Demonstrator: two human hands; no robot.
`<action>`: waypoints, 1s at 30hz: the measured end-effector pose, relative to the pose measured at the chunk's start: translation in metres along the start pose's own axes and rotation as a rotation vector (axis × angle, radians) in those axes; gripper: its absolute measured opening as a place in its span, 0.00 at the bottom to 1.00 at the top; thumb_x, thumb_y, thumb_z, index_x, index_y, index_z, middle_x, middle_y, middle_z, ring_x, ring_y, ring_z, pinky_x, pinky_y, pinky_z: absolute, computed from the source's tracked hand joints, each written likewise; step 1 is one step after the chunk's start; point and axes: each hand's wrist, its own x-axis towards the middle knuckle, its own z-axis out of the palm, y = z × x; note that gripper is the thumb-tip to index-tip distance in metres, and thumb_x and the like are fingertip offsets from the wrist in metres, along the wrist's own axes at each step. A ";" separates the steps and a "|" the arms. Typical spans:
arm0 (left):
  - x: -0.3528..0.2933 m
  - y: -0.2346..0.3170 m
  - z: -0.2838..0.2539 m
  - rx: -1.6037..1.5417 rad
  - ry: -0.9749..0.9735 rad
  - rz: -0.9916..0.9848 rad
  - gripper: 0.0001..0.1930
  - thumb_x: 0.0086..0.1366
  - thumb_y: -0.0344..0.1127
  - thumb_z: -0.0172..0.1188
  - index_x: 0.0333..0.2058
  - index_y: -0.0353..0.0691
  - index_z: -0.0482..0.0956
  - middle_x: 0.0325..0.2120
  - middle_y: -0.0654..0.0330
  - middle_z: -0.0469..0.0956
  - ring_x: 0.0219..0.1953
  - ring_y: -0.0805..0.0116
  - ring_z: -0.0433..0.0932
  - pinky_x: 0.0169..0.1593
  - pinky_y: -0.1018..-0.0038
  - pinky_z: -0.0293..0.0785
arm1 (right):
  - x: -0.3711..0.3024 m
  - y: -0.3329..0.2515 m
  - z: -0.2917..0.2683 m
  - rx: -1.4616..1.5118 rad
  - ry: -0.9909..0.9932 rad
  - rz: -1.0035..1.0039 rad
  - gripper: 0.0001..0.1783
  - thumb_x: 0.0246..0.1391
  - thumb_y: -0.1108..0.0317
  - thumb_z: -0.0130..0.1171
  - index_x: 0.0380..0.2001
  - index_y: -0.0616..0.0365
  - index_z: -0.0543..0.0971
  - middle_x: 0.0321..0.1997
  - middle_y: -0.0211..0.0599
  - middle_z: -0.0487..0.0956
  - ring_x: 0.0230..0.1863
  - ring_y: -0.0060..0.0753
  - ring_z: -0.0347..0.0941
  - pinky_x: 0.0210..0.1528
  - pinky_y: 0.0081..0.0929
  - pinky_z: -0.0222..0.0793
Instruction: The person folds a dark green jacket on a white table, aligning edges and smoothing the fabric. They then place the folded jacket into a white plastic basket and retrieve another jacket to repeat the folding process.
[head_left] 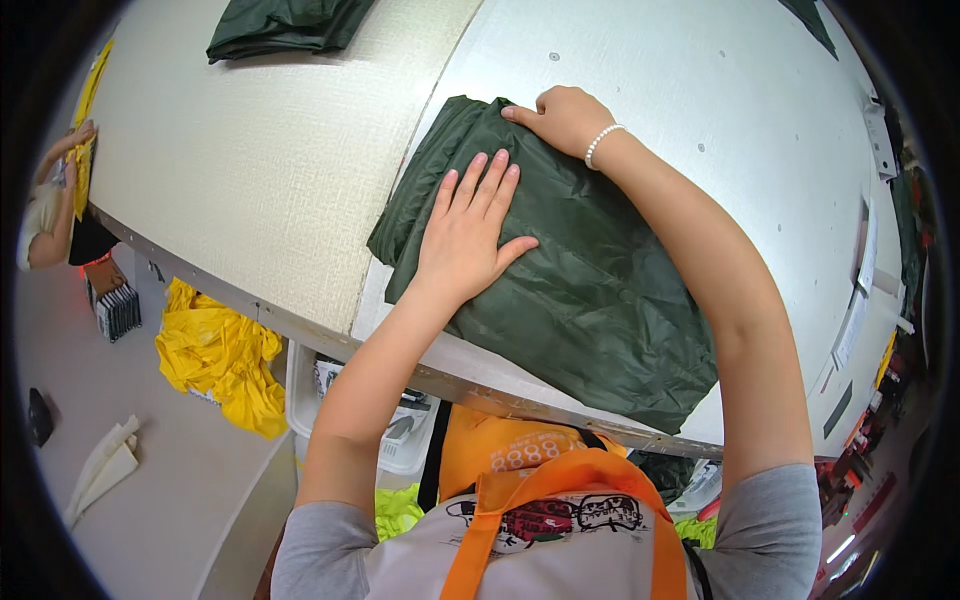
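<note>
A folded piece of dark green, thin and slightly shiny fabric (600, 310) lies on the table in front of me, with a thicker layered fold along its left side. Flat on its upper left part rests my left hand (466, 235), fingers stretched out and thumb spread to the right. At the far edge of the fabric, my right hand (568, 122) has its fingers curled and its thumb on the corner, gripping that edge. The undersides of the right fingers are hidden. A white beaded bracelet circles the right wrist.
The pale table (270, 150) has a seam left of the fabric. Another dark green folded piece (290, 25) lies at the far left. Yellow fabric (220, 350) hangs below the table's left edge, near a white bin (302, 390). At the far left, another person's hand (75, 138) holds yellow fabric.
</note>
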 end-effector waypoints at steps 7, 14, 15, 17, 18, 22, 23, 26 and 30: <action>0.003 -0.003 0.013 -0.021 -0.040 0.033 0.41 0.58 0.58 0.54 0.64 0.39 0.55 0.66 0.56 0.51 0.68 0.57 0.48 0.67 0.57 0.44 | 0.000 -0.012 0.001 0.300 -0.035 0.051 0.15 0.56 0.57 0.55 0.37 0.59 0.77 0.28 0.46 0.79 0.31 0.46 0.75 0.37 0.35 0.70; 0.007 -0.004 0.026 -0.052 -0.052 0.038 0.41 0.58 0.57 0.55 0.63 0.37 0.54 0.66 0.54 0.50 0.68 0.54 0.47 0.67 0.57 0.42 | -0.003 -0.001 0.020 -0.100 0.303 -0.132 0.10 0.55 0.64 0.52 0.35 0.58 0.78 0.36 0.41 0.79 0.40 0.44 0.75 0.42 0.39 0.70; 0.006 -0.005 0.026 -0.053 -0.060 0.027 0.41 0.58 0.56 0.55 0.63 0.36 0.55 0.66 0.53 0.50 0.68 0.54 0.46 0.67 0.57 0.42 | -0.011 -0.013 0.010 -0.042 0.282 -0.188 0.10 0.53 0.64 0.54 0.37 0.56 0.77 0.37 0.37 0.77 0.42 0.41 0.73 0.44 0.37 0.68; 0.005 -0.006 0.029 -0.040 -0.101 0.011 0.41 0.58 0.56 0.55 0.62 0.34 0.55 0.65 0.50 0.50 0.68 0.51 0.46 0.67 0.56 0.41 | -0.033 -0.023 0.013 -0.146 0.187 -0.288 0.24 0.58 0.56 0.49 0.53 0.57 0.70 0.57 0.40 0.71 0.60 0.40 0.63 0.60 0.39 0.58; 0.005 -0.006 0.031 -0.031 -0.104 0.005 0.40 0.58 0.55 0.56 0.62 0.34 0.56 0.65 0.49 0.51 0.68 0.50 0.45 0.67 0.55 0.41 | -0.044 -0.022 0.028 -0.259 0.180 -0.310 0.29 0.60 0.50 0.46 0.59 0.57 0.66 0.63 0.40 0.66 0.66 0.38 0.57 0.66 0.41 0.52; 0.015 -0.004 0.035 0.057 -0.135 0.005 0.39 0.60 0.53 0.55 0.62 0.33 0.55 0.65 0.49 0.50 0.68 0.50 0.45 0.67 0.55 0.40 | -0.037 -0.003 0.055 -0.066 0.105 -0.217 0.40 0.60 0.38 0.36 0.66 0.55 0.54 0.71 0.36 0.53 0.72 0.35 0.46 0.70 0.43 0.40; 0.016 -0.004 0.038 0.081 -0.104 0.046 0.39 0.60 0.55 0.55 0.62 0.34 0.56 0.65 0.50 0.52 0.67 0.51 0.47 0.67 0.57 0.41 | -0.039 0.000 0.057 -0.021 0.114 -0.206 0.39 0.59 0.39 0.37 0.66 0.53 0.54 0.71 0.37 0.53 0.72 0.36 0.44 0.70 0.44 0.39; 0.013 -0.005 0.042 0.092 -0.095 0.048 0.40 0.61 0.54 0.53 0.63 0.35 0.53 0.66 0.52 0.48 0.68 0.52 0.45 0.67 0.56 0.40 | -0.072 0.002 0.021 -0.040 0.213 -0.192 0.36 0.58 0.44 0.45 0.64 0.49 0.57 0.70 0.39 0.55 0.72 0.39 0.45 0.70 0.47 0.39; 0.008 -0.007 0.043 0.094 -0.077 0.054 0.40 0.62 0.55 0.51 0.65 0.39 0.50 0.67 0.54 0.46 0.69 0.54 0.44 0.68 0.57 0.40 | -0.200 0.010 -0.059 -0.164 0.181 0.054 0.33 0.54 0.52 0.56 0.62 0.45 0.62 0.68 0.41 0.57 0.69 0.44 0.51 0.66 0.55 0.46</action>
